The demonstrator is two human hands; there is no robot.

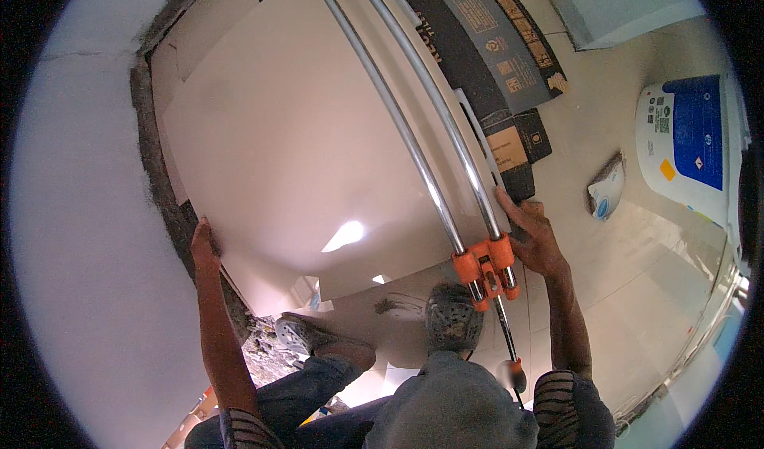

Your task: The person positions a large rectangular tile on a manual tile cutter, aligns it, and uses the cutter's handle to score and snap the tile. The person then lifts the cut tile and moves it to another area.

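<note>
A large glossy beige tile [263, 154] lies in front of me, with bright reflections near its close edge. My left hand [205, 242] grips the tile's left edge beside the wall. At the right edge, my right hand [535, 234] holds the tile, its fingers pointing away from me. Over the tile's right side run the two chrome rails [398, 119] of a manual tile cutter. The cutter's orange carriage [485, 270] sits at the near end of the rails, just left of my right hand. Its handle [509, 345] slants back towards me. The undersides of both hands' grips are hidden.
Dark printed cardboard [509, 43] lies beyond the rails. On the tiled floor to the right are a crumpled white packet [608, 188] and a white and blue bucket [692, 142]. A pale wall [79, 210] rises close on the left. My shoe [454, 318] stands by the tile's near edge.
</note>
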